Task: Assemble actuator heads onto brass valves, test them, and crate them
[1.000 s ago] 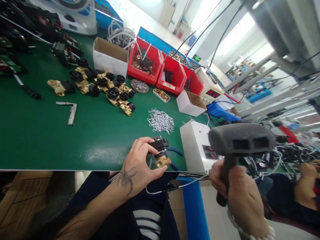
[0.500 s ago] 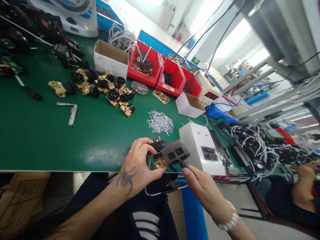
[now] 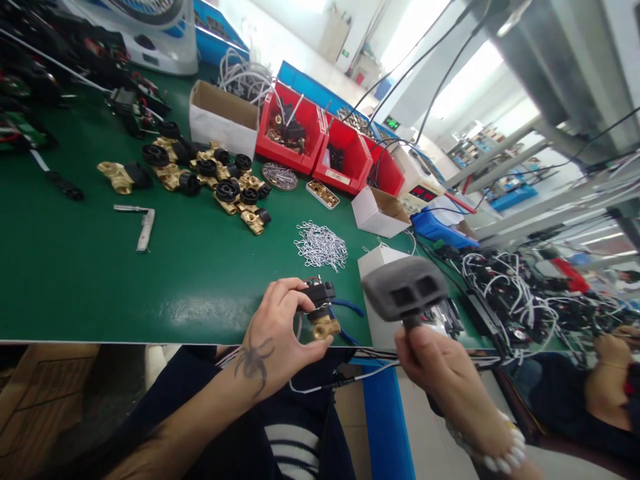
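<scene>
From my remote seat, I am seeing white light flooding in beyond the pile of clips (image 3: 321, 245) and washing out the background. A soft glare is lying left of the clips, on the green surface (image 3: 200, 267). Right of the clips, the mallet (image 3: 407, 273) and right hand (image 3: 440, 367) are blurring slightly. Farther right, the lens is stretching the grey overhead frame (image 3: 560, 73).

A dark spider tattoo (image 3: 253, 365) is marking the left hand's (image 3: 274, 328) wrist; a white beaded bracelet (image 3: 511, 456) is circling the right hand's (image 3: 443, 363); navy clothing (image 3: 235, 433) is showing curved white stripes (image 3: 287, 432).
</scene>
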A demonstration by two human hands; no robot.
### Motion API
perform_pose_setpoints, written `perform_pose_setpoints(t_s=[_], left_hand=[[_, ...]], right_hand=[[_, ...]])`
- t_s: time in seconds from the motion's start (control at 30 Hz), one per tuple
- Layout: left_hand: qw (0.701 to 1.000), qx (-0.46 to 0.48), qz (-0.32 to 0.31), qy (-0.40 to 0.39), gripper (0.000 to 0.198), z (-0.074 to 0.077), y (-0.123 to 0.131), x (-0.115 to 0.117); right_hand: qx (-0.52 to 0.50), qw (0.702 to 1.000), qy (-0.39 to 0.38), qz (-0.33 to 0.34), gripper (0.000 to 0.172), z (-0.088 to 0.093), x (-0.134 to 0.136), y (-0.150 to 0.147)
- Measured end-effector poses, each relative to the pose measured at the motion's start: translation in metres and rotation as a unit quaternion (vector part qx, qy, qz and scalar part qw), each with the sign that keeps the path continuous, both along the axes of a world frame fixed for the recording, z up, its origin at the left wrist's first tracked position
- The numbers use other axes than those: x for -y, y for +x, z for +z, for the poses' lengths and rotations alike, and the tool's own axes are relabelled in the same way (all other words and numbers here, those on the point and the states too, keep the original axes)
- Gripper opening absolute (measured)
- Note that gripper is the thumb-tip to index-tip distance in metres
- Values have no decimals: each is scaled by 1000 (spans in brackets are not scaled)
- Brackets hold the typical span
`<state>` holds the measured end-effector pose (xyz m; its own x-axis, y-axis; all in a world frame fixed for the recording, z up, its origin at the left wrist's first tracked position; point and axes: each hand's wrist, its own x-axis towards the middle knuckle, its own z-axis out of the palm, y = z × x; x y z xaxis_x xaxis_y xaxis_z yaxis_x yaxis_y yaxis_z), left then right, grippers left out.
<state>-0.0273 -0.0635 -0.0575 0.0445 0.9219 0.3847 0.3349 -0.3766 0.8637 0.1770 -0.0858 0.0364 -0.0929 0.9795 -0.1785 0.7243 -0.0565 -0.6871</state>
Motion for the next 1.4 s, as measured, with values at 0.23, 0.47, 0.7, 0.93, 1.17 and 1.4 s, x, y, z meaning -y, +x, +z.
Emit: perform_pose_setpoints(t_s=[0.23, 0.47, 0.7, 0.93, 1.17, 1.4], left_hand=[[1000, -4, 7, 12, 28, -1, -1, -1], [999, -47, -9, 23, 38, 0, -5, 0], [998, -16, -35, -57, 36, 4, -10, 1], [999, 16, -24, -40, 29, 2, -9, 3], [1000, 9, -11, -25, 34, 3, -6, 6], [999, 20, -3, -26, 26, -1, -3, 7]], right_hand=[[66, 994, -35, 76, 52, -11, -7, -5], [-62, 991, -24, 114, 28, -23, -28, -17], [-118, 981, -68, 140, 41, -38, -40, -20], [-127, 973, -50, 185, 35, -34, -48, -21], [-96, 975, -20, 202, 40, -31, -45, -19], [-176, 979, 96, 43, 35, -17, -2, 7]])
